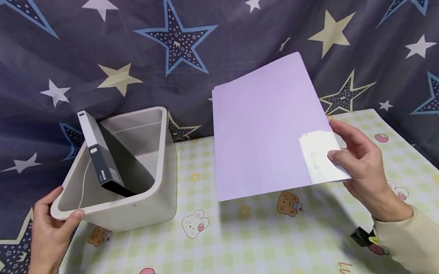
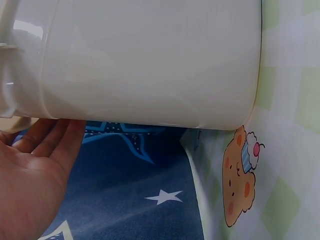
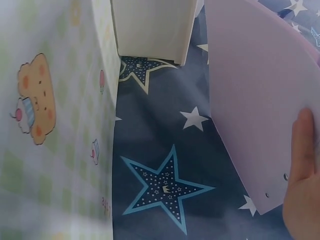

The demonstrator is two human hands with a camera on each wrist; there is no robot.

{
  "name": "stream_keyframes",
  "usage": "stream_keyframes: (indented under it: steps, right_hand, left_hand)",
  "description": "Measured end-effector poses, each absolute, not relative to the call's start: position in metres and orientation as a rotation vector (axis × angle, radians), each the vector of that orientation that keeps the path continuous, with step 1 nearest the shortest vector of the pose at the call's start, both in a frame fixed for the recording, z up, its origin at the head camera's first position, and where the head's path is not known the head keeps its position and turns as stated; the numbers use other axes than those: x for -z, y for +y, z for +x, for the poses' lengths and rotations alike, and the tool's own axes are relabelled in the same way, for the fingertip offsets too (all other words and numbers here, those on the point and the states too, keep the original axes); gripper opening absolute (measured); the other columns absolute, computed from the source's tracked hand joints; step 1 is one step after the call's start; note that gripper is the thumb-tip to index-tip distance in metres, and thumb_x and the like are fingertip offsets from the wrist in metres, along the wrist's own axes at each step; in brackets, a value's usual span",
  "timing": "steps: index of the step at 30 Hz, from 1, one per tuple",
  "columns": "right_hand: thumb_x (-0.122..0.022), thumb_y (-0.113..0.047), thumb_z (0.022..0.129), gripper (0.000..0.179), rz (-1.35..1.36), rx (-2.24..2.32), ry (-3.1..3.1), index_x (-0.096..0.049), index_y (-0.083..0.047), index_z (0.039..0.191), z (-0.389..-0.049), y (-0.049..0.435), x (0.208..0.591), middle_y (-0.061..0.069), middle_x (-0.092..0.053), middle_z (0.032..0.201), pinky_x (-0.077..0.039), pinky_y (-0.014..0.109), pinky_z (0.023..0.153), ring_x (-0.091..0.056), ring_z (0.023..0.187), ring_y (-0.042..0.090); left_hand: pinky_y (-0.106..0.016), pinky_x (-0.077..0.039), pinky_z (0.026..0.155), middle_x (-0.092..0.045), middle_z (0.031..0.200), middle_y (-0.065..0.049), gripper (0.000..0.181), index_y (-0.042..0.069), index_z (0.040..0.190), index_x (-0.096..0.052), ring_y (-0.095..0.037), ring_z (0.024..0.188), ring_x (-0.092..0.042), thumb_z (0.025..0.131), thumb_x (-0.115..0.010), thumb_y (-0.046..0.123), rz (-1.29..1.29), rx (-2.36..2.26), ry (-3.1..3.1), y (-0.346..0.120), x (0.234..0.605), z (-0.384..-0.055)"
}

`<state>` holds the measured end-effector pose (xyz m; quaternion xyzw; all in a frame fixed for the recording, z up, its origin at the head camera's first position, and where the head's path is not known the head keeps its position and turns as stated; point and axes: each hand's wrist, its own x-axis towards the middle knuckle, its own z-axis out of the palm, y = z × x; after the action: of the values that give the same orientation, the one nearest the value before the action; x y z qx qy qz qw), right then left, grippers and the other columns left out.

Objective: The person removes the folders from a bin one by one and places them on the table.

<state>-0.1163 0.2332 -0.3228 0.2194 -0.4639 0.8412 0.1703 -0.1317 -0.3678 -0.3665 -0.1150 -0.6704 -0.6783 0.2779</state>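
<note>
A light purple file folder is held up above the table, tilted, with a shiny white patch at its lower right corner. My right hand pinches that corner, thumb on the front face. Two small metal rivets show on the folder in the right wrist view. On the left stands a whitish plastic bin. My left hand grips the bin's near left corner, thumb over the rim and fingers along the outer wall. A black and grey binder-like case leans inside the bin, its lower part hidden.
The table has a green checked cloth printed with bears, rabbits and strawberries. Behind it hangs a dark blue curtain with stars. The bin stands near the table's left edge, close to the curtain.
</note>
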Motion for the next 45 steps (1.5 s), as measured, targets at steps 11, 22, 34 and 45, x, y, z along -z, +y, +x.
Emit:
stream_keyframes:
  steps: [11,22,34,45]
  right_hand:
    - [-0.035,0.029,0.081,0.061,0.615,-2.347,-1.464,-0.039,0.010,0.138,-0.109,0.242,0.329,0.014,-0.050,0.128,-0.057,0.029,0.055,-0.069,0.074,0.022]
    - [-0.033,0.031,0.081,0.063,0.647,-2.382,-1.479,-0.038,0.010,0.139,-0.101,0.260,0.341,0.015,-0.053,0.126,-0.057,0.032,0.055,-0.070,0.073,0.024]
    - [-0.032,0.031,0.082,0.062,0.618,-2.380,-1.501,-0.037,0.010,0.140,-0.098,0.282,0.351,0.015,-0.054,0.125,-0.056,0.033,0.054,-0.070,0.072,0.025]
    - [-0.033,0.029,0.084,0.061,0.552,-2.370,-1.541,-0.035,0.010,0.141,-0.095,0.301,0.360,0.013,-0.052,0.129,-0.057,0.034,0.055,-0.069,0.076,0.024]
  left_hand:
    - [-0.012,-0.049,0.080,-0.050,0.123,-0.014,0.070,-0.008,0.136,-0.041,-0.015,0.099,-0.056,0.071,-0.050,-0.032,-0.304,1.816,-1.797,-0.369,0.368,-0.132]
    - [-0.012,-0.049,0.080,-0.050,0.123,-0.014,0.068,-0.008,0.136,-0.041,-0.014,0.099,-0.057,0.072,-0.051,-0.032,-0.323,1.833,-1.782,-0.369,0.369,-0.131]
    - [-0.012,-0.049,0.080,-0.050,0.123,-0.014,0.069,-0.007,0.136,-0.041,-0.014,0.099,-0.056,0.072,-0.051,-0.032,-0.286,1.839,-1.790,-0.369,0.369,-0.131]
    - [-0.012,-0.049,0.080,-0.050,0.123,-0.014,0.069,-0.007,0.135,-0.042,-0.015,0.098,-0.057,0.072,-0.052,-0.032,-0.319,1.834,-1.784,-0.369,0.368,-0.132]
